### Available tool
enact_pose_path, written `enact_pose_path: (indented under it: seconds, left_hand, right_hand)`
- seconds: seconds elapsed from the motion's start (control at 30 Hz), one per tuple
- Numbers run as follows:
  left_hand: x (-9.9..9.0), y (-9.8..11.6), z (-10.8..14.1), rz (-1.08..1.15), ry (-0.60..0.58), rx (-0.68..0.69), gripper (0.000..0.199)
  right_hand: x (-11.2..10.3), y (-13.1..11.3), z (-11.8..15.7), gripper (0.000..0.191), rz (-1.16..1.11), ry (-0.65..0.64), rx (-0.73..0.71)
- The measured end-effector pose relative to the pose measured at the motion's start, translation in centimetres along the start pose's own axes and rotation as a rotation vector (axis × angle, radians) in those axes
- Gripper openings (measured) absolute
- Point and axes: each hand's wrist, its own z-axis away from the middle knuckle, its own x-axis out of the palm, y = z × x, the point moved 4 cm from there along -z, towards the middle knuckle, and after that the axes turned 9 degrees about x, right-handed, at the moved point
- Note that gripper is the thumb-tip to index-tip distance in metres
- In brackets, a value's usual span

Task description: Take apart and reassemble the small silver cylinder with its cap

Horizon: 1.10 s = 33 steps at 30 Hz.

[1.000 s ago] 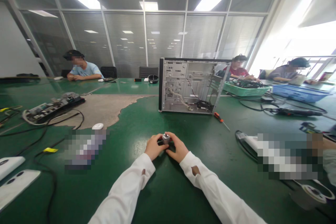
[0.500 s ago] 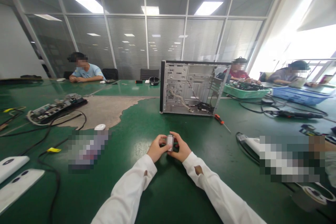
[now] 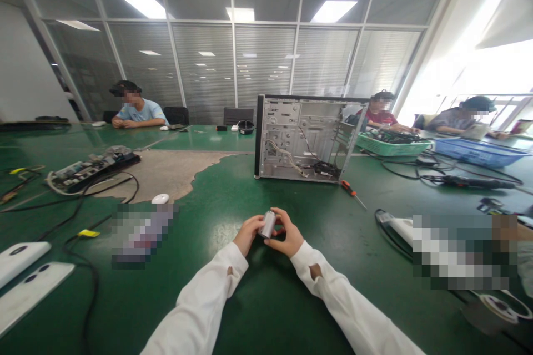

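Metal cylinder held, tilted

Left grip and right grip both clamped on cylinder, over counter. Computer case stands beyond the grips; screwdriver lies beyond, to their right, near the case's corner.

A plain silvery-grey cylinder is being held tilted, its upper end leaning towards one o'clock, below mid-view at six o'clock.

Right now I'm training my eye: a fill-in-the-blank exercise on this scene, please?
The sleeves above the left hand and right hand, which hold the silver cylinder, are ____.
The basket nearer the computer case is ____.
The orange-handled tool beside that case is a ____.
Missing words: white; green; screwdriver.
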Motion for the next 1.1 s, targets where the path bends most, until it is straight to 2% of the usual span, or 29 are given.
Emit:
enact_pose_path:
  seconds: [0.17,0.37,0.53,0.67,0.83,0.97,1.1]
  left_hand:
    - [0.4,-0.2,0.1,-0.082,-0.024,-0.015,0.03]
    - [-0.1,0.1,0.1,-0.505,0.16,0.061,0.027]
    - [-0.3,-0.4,0.2,-0.588,0.205,0.078,0.029]
    - [-0.7,-0.9,0.1,-0.479,0.229,0.017,0.034]
    - [-1.3,-1.0,-0.1,-0.26,0.285,-0.069,0.028]
    - [-1.0,-0.7,-0.1,-0.023,0.248,-0.118,0.027]
    - [-0.6,-0.5,0.1,0.102,0.205,-0.16,0.026]
  right_hand:
    - [-0.1,-0.6,0.4,0.071,0.094,0.078,-0.008]
    - [-0.1,-0.6,0.4,0.067,0.174,0.125,0.02]
    - [-0.1,-0.1,0.3,0.06,0.188,0.192,0.055]
    - [0.0,-0.1,0.3,0.061,0.198,0.201,0.069]
    - [0.2,-0.3,0.3,0.067,0.205,0.07,0.039]
    - [0.1,-0.4,0.3,0.067,0.191,0.052,0.006]
    - [0.3,-0.4,0.4,0.067,0.17,0.073,-0.001]
